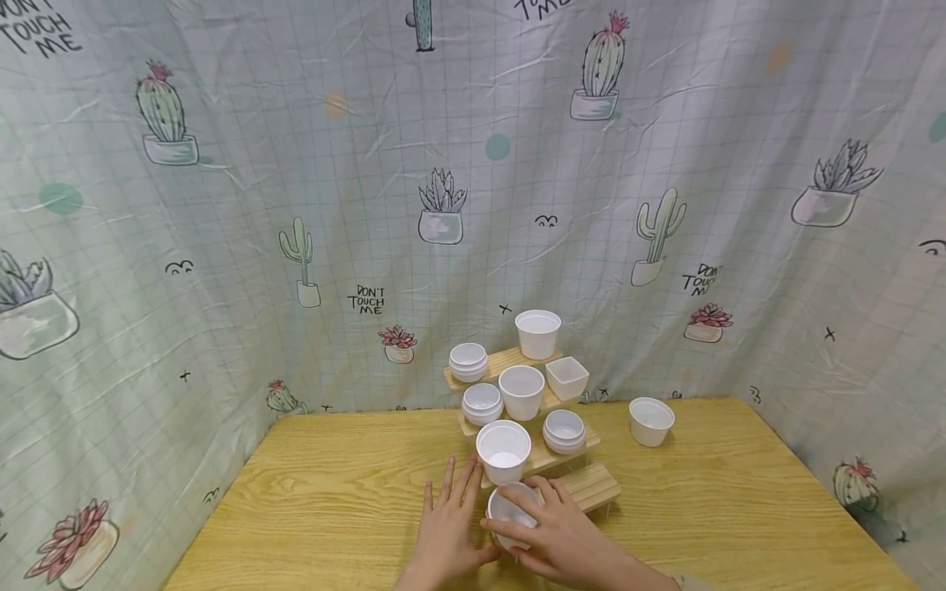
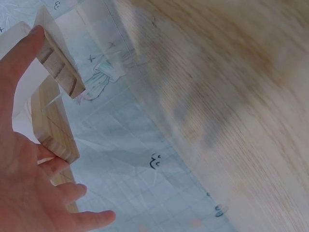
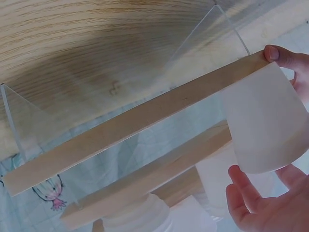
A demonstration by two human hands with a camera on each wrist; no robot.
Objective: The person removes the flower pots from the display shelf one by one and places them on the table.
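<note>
A white plastic cup (image 1: pixel 510 515) stands at the left end of the lowest step of a tiered wooden stand (image 1: pixel 591 486). My right hand (image 1: pixel 557 533) grips this cup, fingers over its rim and thumb low at its base. In the right wrist view, the cup (image 3: pixel 265 121) rests base down on the plank (image 3: pixel 145 116), with the thumb tip at the plank's edge. My left hand (image 1: pixel 451 529) lies along the stand's left side, fingers extended. Its thumb touches the end of the lowest plank (image 2: pixel 60 72), and fingertips meet the plank above (image 2: pixel 55 123).
Upper steps carry several white containers, including a tall cup (image 1: pixel 503 453), a ribbed round pot (image 1: pixel 564 432) and a square pot (image 1: pixel 567 378). Another cup (image 1: pixel 650 422) stands alone on the wooden table (image 1: pixel 332 492) to the right. A cactus-print curtain (image 1: pixel 369 205) hangs behind.
</note>
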